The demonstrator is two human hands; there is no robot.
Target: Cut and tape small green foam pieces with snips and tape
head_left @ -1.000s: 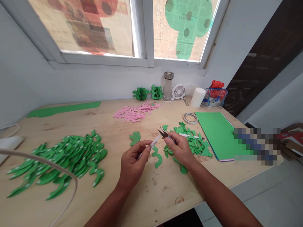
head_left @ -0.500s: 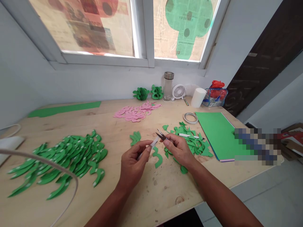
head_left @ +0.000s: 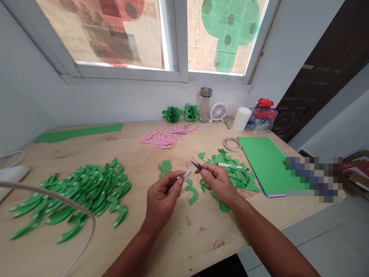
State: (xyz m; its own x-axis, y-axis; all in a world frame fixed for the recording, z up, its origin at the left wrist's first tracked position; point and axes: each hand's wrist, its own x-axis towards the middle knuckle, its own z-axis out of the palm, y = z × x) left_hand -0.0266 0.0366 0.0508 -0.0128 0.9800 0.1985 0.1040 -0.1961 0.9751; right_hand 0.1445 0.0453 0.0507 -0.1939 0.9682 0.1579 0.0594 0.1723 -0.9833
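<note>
Pinched in my left hand (head_left: 164, 196) is a narrow white strip (head_left: 189, 172), which looks like tape. My right hand (head_left: 217, 181) grips a pair of small scissors (head_left: 197, 163); their blades stand slightly apart at the strip's upper end. Whether the blades touch the strip I cannot tell. Just below both hands lies a wavy green paper cutout (head_left: 192, 196) on the table. A few stacked green cutouts (head_left: 165, 168) rest behind my left hand. Green paper scraps (head_left: 240, 179), with a white pen (head_left: 230, 165) on top, spread beside my right hand.
A large heap of green cutouts with white patches (head_left: 89, 188) covers the left side. Pink cutouts (head_left: 163, 137) lie farther back. To the right are a tape roll (head_left: 232, 144) and green sheets (head_left: 265, 165). A glass bottle (head_left: 205, 105) and small fan (head_left: 217, 112) stand by the wall.
The scissors have turned slightly in my right hand, and their blades sit a little differently at the strip. Both hands stay nearly in place.
</note>
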